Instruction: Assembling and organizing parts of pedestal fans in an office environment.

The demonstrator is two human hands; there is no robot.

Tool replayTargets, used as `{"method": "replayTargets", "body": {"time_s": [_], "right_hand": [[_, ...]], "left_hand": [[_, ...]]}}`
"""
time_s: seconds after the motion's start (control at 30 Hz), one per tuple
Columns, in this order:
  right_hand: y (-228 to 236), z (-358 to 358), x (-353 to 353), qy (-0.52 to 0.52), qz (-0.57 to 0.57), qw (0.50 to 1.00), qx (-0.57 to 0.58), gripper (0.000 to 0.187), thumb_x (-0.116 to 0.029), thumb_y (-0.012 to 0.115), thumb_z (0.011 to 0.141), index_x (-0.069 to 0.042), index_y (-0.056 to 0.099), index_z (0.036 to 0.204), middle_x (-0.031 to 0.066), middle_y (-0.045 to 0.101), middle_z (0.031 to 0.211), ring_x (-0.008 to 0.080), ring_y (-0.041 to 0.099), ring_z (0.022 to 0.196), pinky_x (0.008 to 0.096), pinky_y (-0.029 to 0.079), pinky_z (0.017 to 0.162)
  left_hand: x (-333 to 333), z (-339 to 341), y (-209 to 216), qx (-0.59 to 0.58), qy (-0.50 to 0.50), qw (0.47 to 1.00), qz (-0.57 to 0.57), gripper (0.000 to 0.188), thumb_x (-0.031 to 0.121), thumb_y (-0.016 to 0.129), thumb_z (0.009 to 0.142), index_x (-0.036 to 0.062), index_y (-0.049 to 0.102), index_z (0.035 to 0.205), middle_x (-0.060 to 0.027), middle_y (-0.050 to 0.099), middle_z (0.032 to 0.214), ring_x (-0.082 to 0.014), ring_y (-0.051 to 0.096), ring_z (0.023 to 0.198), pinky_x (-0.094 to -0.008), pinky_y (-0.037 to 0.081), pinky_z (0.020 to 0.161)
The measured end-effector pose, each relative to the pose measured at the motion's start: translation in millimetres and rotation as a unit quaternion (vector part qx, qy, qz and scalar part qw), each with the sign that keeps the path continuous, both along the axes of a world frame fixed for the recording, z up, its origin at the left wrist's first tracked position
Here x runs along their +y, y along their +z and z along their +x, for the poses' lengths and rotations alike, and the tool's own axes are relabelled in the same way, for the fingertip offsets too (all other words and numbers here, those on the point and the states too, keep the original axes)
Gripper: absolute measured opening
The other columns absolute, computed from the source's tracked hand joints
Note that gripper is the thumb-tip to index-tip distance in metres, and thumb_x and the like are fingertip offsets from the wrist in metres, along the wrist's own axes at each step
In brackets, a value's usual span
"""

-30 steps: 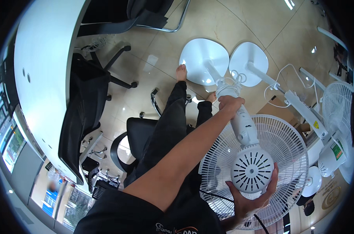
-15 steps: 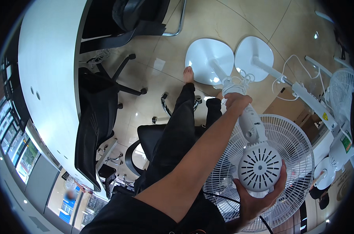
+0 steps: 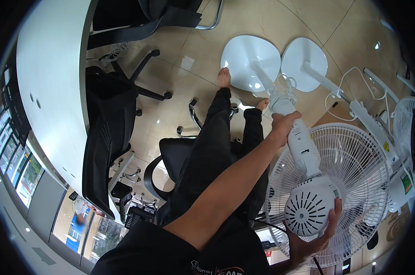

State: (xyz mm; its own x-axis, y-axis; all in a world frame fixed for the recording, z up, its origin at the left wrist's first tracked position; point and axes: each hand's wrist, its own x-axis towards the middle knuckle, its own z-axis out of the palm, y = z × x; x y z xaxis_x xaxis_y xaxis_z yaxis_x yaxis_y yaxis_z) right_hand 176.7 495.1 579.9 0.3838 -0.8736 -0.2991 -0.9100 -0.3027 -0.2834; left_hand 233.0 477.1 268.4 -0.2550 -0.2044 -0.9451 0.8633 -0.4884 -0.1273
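A white standing fan (image 3: 305,158) is between my hands, its round base (image 3: 235,57) flat on the floor. My left hand (image 3: 285,127) wraps round the neck of the pole, just above a coiled white cord (image 3: 283,95). From below, my right hand (image 3: 310,243) cups the slotted motor housing (image 3: 303,215), its thumb and fingers on either side. Beyond the housing spreads the wire grille (image 3: 354,160), with its front turned away from me. A dark cable (image 3: 271,223) passes near my right hand, and I cannot tell where it leads.
A second white fan (image 3: 367,117) stands close on the right, its base (image 3: 306,64) beside the first. Black office chairs (image 3: 104,123) and a white table (image 3: 51,114) are at the left. Behind my legs is another black chair (image 3: 173,156). A cardboard box (image 3: 340,112) lies behind the grille.
The fan's head has turned and tilted, so its grille now shows farther right and the motor housing faces more to the left. Both hands keep their hold on the fan.
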Motion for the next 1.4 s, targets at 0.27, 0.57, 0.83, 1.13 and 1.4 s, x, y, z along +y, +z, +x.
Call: {"method": "replayTargets", "body": {"time_s": [0.27, 0.57, 0.83, 1.13, 1.4], "right_hand": [[2.5, 1.7, -9.0, 0.009, 0.014, 1.000, 0.007, 0.097, -0.017, 0.084, 0.058, -0.009, 0.031, 0.138, 0.0238, 0.040, 0.137, 0.0429, 0.044, 0.124, 0.0522, 0.047, 0.097], [3.6, 5.4, -0.2, -0.022, 0.030, 0.999, -0.022, 0.102, -0.018, 0.084, 0.055, -0.007, 0.029, 0.140, 0.0220, 0.038, 0.140, 0.0386, 0.041, 0.127, 0.0499, 0.044, 0.101], [11.9, -9.5, 0.5, -0.025, 0.029, 0.999, 0.022, 0.105, -0.020, 0.085, 0.053, -0.006, 0.029, 0.141, 0.0214, 0.040, 0.138, 0.0367, 0.043, 0.126, 0.0494, 0.044, 0.101], [9.0, 2.2, 3.5, -0.034, 0.029, 0.998, 0.051, 0.105, -0.023, 0.086, 0.053, -0.006, 0.030, 0.141, 0.0216, 0.041, 0.138, 0.0368, 0.045, 0.125, 0.0499, 0.045, 0.100], [12.2, 10.2, 0.2, -0.028, 0.021, 0.996, 0.084, 0.105, -0.025, 0.086, 0.053, -0.005, 0.031, 0.140, 0.0217, 0.042, 0.137, 0.0369, 0.046, 0.124, 0.0504, 0.045, 0.099]], "left_hand": [[-21.2, 5.3, 16.2, -0.074, -0.093, 0.985, 0.123, 0.068, 0.018, 0.075, 0.065, -0.0108, 0.039, 0.114, -0.0202, 0.056, 0.101, -0.0309, 0.063, 0.083, -0.0436, 0.056, 0.066], [-38.1, 17.0, 21.9, -0.097, -0.286, 0.944, 0.132, 0.109, 0.022, 0.072, 0.065, -0.0142, 0.000, 0.138, -0.0305, 0.051, 0.118, -0.0378, 0.059, 0.102, -0.0446, 0.053, 0.083], [-18.5, 23.9, 21.1, -0.070, -0.205, 0.975, 0.052, 0.118, 0.022, 0.073, 0.064, -0.0127, -0.011, 0.139, -0.0310, 0.047, 0.121, -0.0354, 0.061, 0.097, -0.0408, 0.055, 0.078], [-7.0, 15.1, 20.5, -0.050, -0.084, 0.995, 0.037, 0.105, 0.024, 0.073, 0.064, -0.0117, 0.005, 0.136, -0.0293, 0.049, 0.118, -0.0354, 0.060, 0.098, -0.0424, 0.055, 0.077], [-30.6, 18.7, 24.6, -0.072, -0.216, 0.967, 0.113, 0.107, 0.023, 0.075, 0.065, -0.0107, 0.005, 0.139, -0.0306, 0.046, 0.121, -0.0364, 0.057, 0.103, -0.0472, 0.053, 0.082]]}}
